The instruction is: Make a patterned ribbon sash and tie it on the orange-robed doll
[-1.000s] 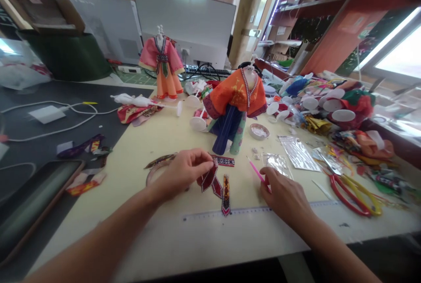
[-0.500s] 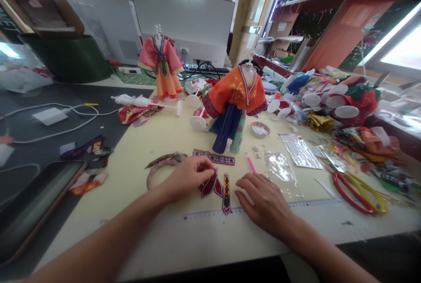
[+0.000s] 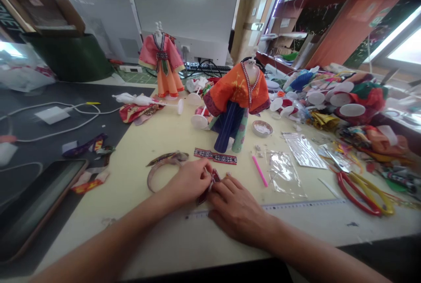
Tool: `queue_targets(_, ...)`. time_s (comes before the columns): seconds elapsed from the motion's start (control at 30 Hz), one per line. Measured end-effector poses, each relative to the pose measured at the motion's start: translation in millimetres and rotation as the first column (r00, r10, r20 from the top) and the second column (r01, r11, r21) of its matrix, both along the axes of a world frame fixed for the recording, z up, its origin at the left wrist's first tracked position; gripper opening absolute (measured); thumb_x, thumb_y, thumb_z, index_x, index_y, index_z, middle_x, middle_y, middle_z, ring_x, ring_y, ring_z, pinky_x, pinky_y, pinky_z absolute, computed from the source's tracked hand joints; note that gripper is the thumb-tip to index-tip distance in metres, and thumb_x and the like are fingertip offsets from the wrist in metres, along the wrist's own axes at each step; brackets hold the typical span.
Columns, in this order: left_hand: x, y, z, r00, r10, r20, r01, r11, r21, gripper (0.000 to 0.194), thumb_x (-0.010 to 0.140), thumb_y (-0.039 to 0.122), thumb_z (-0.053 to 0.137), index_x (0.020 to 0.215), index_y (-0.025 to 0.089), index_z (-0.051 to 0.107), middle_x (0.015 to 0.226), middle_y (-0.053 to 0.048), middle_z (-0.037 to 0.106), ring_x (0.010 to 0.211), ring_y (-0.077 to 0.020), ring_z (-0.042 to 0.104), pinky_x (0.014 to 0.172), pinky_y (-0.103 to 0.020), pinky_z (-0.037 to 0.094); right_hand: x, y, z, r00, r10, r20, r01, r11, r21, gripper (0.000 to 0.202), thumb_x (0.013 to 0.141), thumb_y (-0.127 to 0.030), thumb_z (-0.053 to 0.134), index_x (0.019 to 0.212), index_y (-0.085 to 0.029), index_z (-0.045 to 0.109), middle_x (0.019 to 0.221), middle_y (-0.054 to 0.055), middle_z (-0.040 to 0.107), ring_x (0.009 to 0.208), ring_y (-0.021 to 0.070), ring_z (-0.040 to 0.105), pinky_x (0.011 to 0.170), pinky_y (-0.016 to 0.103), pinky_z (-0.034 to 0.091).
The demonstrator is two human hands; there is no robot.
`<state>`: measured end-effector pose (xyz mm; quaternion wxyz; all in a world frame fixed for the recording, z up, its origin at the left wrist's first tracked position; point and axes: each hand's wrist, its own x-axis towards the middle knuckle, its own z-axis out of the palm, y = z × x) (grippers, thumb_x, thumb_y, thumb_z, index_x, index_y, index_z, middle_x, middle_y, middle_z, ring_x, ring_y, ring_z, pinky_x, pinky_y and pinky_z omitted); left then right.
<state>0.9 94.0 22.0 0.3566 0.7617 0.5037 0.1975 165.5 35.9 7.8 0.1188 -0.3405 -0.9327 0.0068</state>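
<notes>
Red patterned ribbon piece [image 3: 210,185] — small, folded, white-edged

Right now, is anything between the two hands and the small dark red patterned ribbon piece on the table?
Nothing visible. The left hand and the right hand both touch the dark red patterned ribbon piece, fingers meeting over it. The pink stick and the long patterned trim strip lie apart from it.
</notes>
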Motion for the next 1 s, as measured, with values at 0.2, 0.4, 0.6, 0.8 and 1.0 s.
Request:
queue_targets(0.2,-2,-3,0.9,0.994,-0.057,-0.089,0.057,0.998,-0.005,0.016,0.075,0.014,0.045,0.087,0.019,0.055,0.054,0.004,0.054,0.050,-0.0123,0.049,0.049,-0.023,0.031,0,2,-0.1,1.000,0.001,0.013,-0.001,1.000,-0.008,0.016,0.090,-0.024,0.045,0.093,-0.015,0.057,0.094,0.010,0.056,0.090,0.0232,0.045,0.086,0.041,0.038)
queue_targets(0.4,-6,-1,5.6,0.981,-0.092,-0.173,0.102,0.993,0.054,0.016,0.075,0.015,0.046,0.087,0.019,0.056,0.061,0.002,0.057,0.054,-0.0136,0.051,0.052,-0.024,0.032,2,1,-4.0,0.999,0.008,-0.032,-0.006,0.999,0.049,0.014,0.087,-0.013,0.044,0.086,-0.016,0.058,0.089,0.009,0.056,0.083,0.0203,0.045,0.081,0.038,0.038)
queue_targets(0.6,-10,3,7.0,0.979,-0.104,-0.177,0.124,0.987,0.103,0.017,0.077,0.016,0.043,0.087,0.020,0.057,0.070,0.000,0.062,0.064,-0.0150,0.055,0.056,-0.024,0.036,4,1,-2.6,0.999,0.012,-0.050,-0.012,1.000,0.003,0.016,0.087,-0.012,0.042,0.087,-0.016,0.058,0.089,0.009,0.055,0.083,0.0207,0.044,0.079,0.038,0.038)
queue_targets(0.8,-10,8,8.9,0.993,-0.062,-0.097,0.074,0.988,0.132,0.013,0.081,0.022,0.047,0.089,0.019,0.058,0.067,0.002,0.062,0.058,-0.0131,0.055,0.056,-0.024,0.038,5,0,0.7,0.996,0.011,-0.085,-0.014,0.999,-0.030,0.013,0.084,-0.012,0.045,0.087,-0.017,0.057,0.092,0.009,0.054,0.086,0.0211,0.045,0.081,0.039,0.038)
queue_targets(1.0,-10,9,0.8,0.995,-0.032,-0.098,0.068,0.922,0.381,0.014,0.085,0.021,0.046,0.083,0.018,0.059,0.074,-0.001,0.065,0.064,-0.0138,0.057,0.063,-0.026,0.041,6,0,4.1,0.996,-0.001,-0.090,-0.006,0.997,-0.076,0.016,0.085,-0.013,0.044,0.091,-0.017,0.058,0.094,0.009,0.053,0.087,0.0214,0.044,0.082,0.039,0.038)
